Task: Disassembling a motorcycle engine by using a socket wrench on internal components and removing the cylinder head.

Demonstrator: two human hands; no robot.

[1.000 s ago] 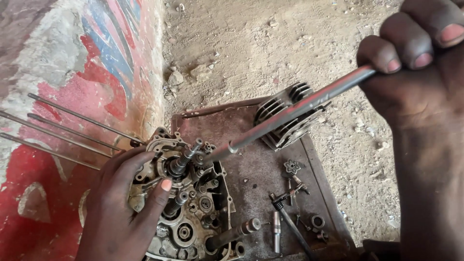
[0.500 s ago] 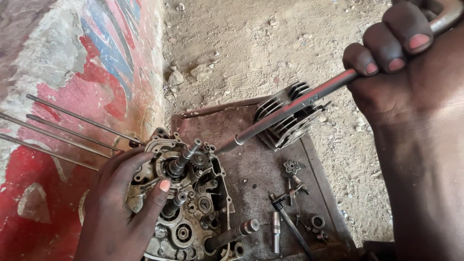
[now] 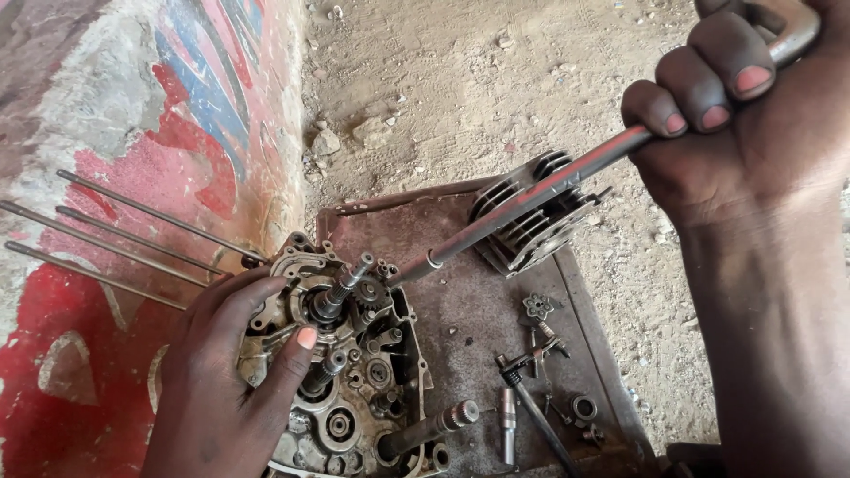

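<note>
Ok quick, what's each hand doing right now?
Left hand: open, pressed on the engine case, holding nothing.
Right hand: closed around the long metal wrench.

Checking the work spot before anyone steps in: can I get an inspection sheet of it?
Surface: rusty metal tray on sandy ground.
Job's things: open engine case with gears and shafts; long metal tool angled toward it.
Clutter: finned cylinder, small parts, loose on the tray.
Hands: left hand rests on the case; right hand grips the tool's handle.
Cables: nothing seen.
Surroundings: painted wall; four long studs stick out of the case.
</note>
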